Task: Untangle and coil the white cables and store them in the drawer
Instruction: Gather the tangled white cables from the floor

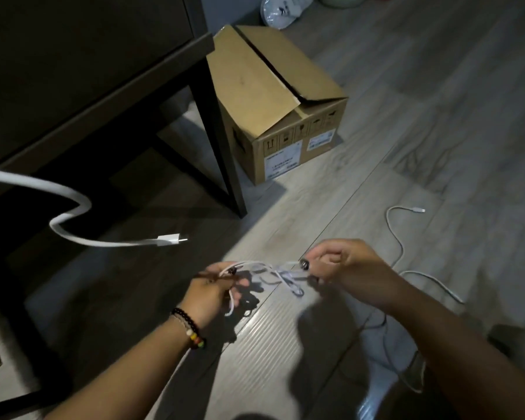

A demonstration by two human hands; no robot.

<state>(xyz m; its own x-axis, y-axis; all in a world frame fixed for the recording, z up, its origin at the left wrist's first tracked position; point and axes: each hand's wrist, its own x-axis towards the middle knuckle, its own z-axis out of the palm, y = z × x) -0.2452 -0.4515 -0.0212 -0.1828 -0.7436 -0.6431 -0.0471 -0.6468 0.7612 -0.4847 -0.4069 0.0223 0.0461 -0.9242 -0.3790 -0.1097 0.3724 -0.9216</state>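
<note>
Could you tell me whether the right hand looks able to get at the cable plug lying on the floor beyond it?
Probably yes: bare floor lies between the right hand and the plug, but its fingers pinch the tangled white cable, which it would have to release first.

- The white cables (273,272) look like smooth, slightly glossy plastic.
- The thick white cord (73,204) has a smooth matt sheath and a glossy plug.
- The box (273,98) is matt brown cardboard with paper labels.
- The floor (437,116) is grey wood-grain plank with a faint sheen.
- The cabinet (88,56) is dark matt wood.
- The bracelet (188,325) has glossy beads.
</note>
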